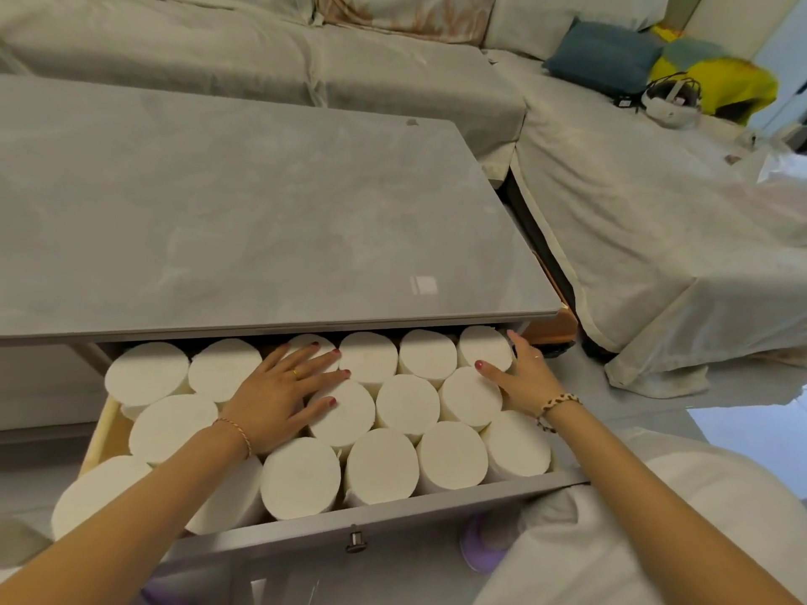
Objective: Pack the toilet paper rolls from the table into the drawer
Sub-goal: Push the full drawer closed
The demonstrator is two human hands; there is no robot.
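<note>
Several white toilet paper rolls (406,406) stand upright and tightly packed in the pulled-out drawer (393,515) under the grey table top (244,220). My left hand (284,390) lies flat with spread fingers on the tops of rolls in the middle of the drawer. My right hand (522,377) touches the rolls at the drawer's back right corner, thumb on a roll top, fingers straight along the side of the corner roll (484,347). Neither hand holds a roll. No rolls show on the table top.
A cloth-covered sofa (633,203) wraps around the back and right of the table. A blue cushion (605,54), a yellow bag (720,80) and a headset (670,100) lie on it. The drawer front has a small metal pull (356,540). My knee in white cloth (633,530) is at the lower right.
</note>
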